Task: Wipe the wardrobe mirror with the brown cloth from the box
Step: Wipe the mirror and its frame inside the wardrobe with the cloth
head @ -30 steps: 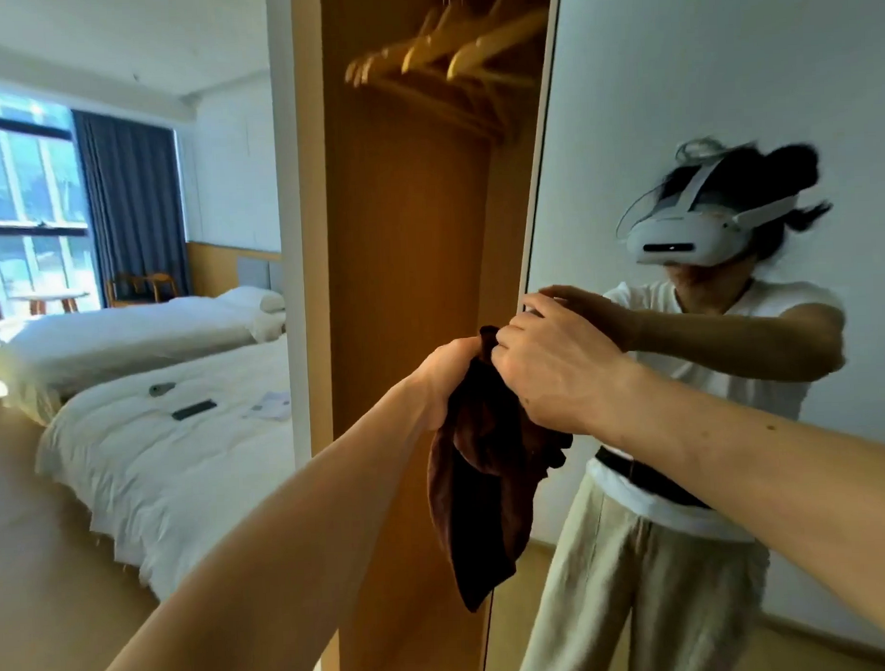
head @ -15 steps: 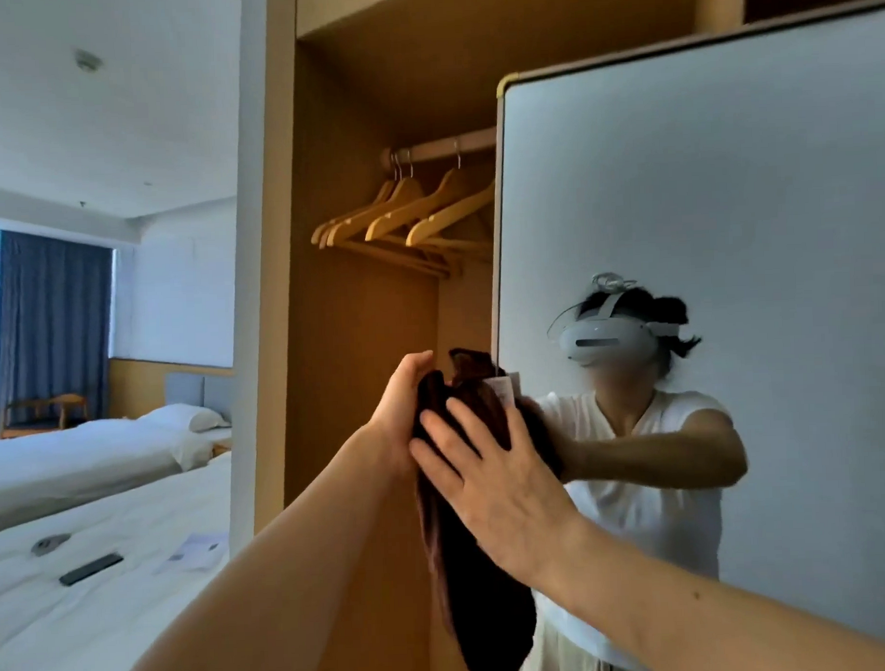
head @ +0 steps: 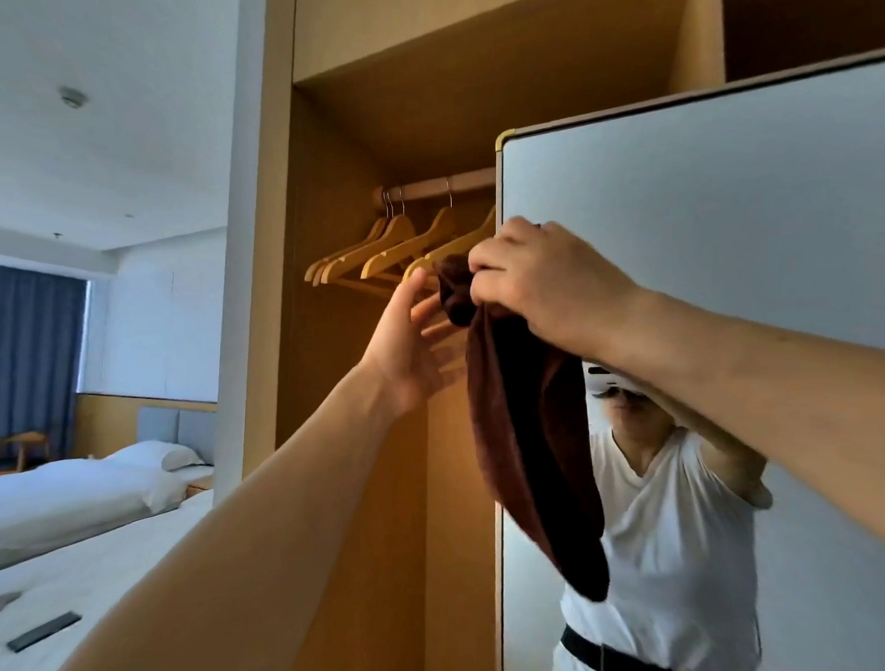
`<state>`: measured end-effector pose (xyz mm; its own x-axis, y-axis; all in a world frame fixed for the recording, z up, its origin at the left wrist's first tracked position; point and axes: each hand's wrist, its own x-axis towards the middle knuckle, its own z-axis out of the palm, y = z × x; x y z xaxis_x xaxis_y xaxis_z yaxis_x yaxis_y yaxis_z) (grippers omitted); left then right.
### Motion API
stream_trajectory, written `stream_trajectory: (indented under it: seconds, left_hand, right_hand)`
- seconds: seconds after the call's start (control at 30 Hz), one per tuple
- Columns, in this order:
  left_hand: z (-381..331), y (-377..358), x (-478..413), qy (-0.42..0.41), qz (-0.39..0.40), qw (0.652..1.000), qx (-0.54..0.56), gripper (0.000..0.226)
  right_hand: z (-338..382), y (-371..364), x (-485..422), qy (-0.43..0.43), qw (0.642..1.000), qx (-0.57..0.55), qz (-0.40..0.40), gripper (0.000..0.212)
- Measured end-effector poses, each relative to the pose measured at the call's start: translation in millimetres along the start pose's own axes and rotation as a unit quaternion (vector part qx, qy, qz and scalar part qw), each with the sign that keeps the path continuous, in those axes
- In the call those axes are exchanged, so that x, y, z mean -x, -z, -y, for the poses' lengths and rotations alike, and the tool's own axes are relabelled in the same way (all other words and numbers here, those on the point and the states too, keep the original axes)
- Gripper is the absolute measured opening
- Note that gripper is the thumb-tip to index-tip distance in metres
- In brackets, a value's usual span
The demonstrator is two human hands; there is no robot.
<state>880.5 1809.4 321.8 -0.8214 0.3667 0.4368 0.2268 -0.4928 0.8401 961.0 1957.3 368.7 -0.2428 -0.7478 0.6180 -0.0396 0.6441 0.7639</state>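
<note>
Hotel-type bedroom: white beds (head: pixel 75 493) at left, open wooden wardrobe (head: pixel 354 464) in the centre, mirror (head: pixel 727 215) on its door at right.

Changes vs the last second:
- View sits higher. The hangers (head: pixel 397 246) and the mirror's top left corner are now mid-frame.
- Both hands are up from chest level to just under that corner.
- Handover done. Half a second ago the left hand held the brown cloth (head: pixel 530 457) by its top and the right lay flat on it. Now the right hand (head: pixel 539 286) has it and the left hand (head: pixel 406 351) is off it.

Read for the task: cloth is in the working hand at the top of the glass, so a top-down wipe looks set up. Wiping not started, I'd say. The cloth is bunched and hanging, not spread on the glass.

Cloth position: top wad in the right fist at the mirror's left edge. The rest hangs straight down in front of that edge, over the reflection of the person.

Pose:
- Right arm comes in from lower right, wrist bent, back of hand to camera. Fingers (head: pixel 493 265) are curled tight round the wad.
- Left arm is stretched up from lower left, palm toward the cloth, holding nothing. Its fingers (head: pixel 419 291) are straight, loosely apart and motion-blurred. They sit just beside the wad. Can't tell if they touch it.
</note>
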Motion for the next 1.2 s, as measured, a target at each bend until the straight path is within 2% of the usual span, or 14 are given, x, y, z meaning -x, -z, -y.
stream_trajectory:
  seconds: [0.1,0.23,0.33,0.43,0.6,0.73,0.87,1.03,1.13,1.2]
  left_hand:
    - [-13,-6,10,-0.040,0.002,0.999,0.024,0.049]
    - [-18,-21,27,-0.054,-0.017,0.997,0.046,0.045]
    - [-8,-34,39,-0.021,-0.025,0.999,0.041,0.059]
    - [6,-53,56,0.015,0.010,0.998,0.067,0.075]
    - [30,-90,89,0.030,0.056,0.992,0.107,0.066]
    - [47,-106,101,0.051,0.028,0.991,0.120,0.052]
    - [56,-121,107,0.068,0.015,0.995,0.069,0.029]
    - [70,-140,120,0.110,0.020,0.993,0.035,0.031]
    - [77,-133,123,0.120,0.019,0.992,0.022,0.038]
    - [80,-125,130,0.130,0.011,0.991,0.018,0.039]
  right_hand:
    - [-8,13,9,-0.016,0.999,-0.036,-0.028,0.026]
    - [-8,29,24,-0.023,0.995,-0.070,-0.068,0.030]
    - [-6,43,36,-0.023,0.991,-0.097,-0.088,0.028]
    - [0,52,51,-0.028,0.987,-0.122,-0.103,0.025]
    - [18,58,83,-0.039,0.979,-0.167,-0.109,0.024]
    - [21,62,115,-0.060,0.973,-0.210,-0.074,0.027]
    - [17,76,152,-0.087,0.969,-0.231,-0.001,0.041]
    - [19,103,188,-0.149,0.967,-0.181,0.096,0.059]
    - [36,118,191,-0.262,0.932,-0.203,0.145,0.064]
    - [54,126,188,-0.362,0.881,-0.258,0.162,0.061]
